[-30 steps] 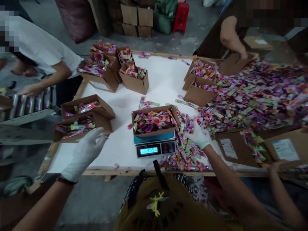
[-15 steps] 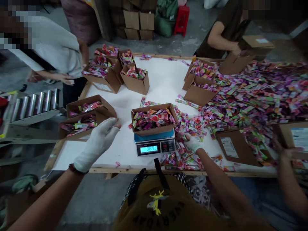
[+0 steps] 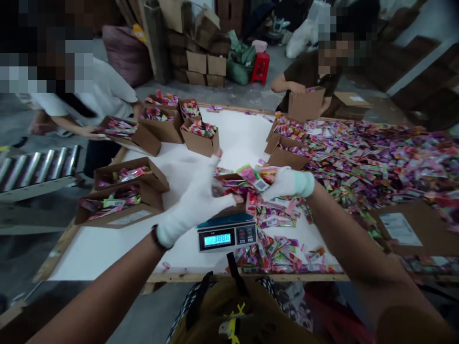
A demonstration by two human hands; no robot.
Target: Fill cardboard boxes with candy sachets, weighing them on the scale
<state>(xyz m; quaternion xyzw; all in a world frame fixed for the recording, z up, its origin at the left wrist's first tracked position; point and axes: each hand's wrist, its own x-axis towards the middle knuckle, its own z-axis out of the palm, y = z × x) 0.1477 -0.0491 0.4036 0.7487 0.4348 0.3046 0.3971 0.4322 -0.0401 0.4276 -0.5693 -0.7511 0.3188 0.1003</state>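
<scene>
A digital scale (image 3: 226, 239) with a lit display carries an open carton (image 3: 231, 209) of colourful candy packets. At that carton's left end is my left hand (image 3: 201, 196) in a white glove, its fingers and thumb spread, covering part of the box. Whether it touches the carton I cannot tell. Over the carton's right end, my gloved right hand (image 3: 287, 184) is closed on several candy packets (image 3: 254, 178). Loose packets (image 3: 278, 251) lie right of the scale, below that hand.
Filled cartons (image 3: 120, 205) stand at the left, more (image 3: 201, 136) at the back left. A big heap of packets (image 3: 358, 157) spreads across the right. Near it lies a tilted carton (image 3: 412, 229). Two co-workers across the table each handle a carton. A roller conveyor (image 3: 39, 167) is at far left.
My right hand has risen from the loose packets to the carton with several packets. My left hand has moved right to the carton. A co-worker at the left now has a hand on a filled carton.
</scene>
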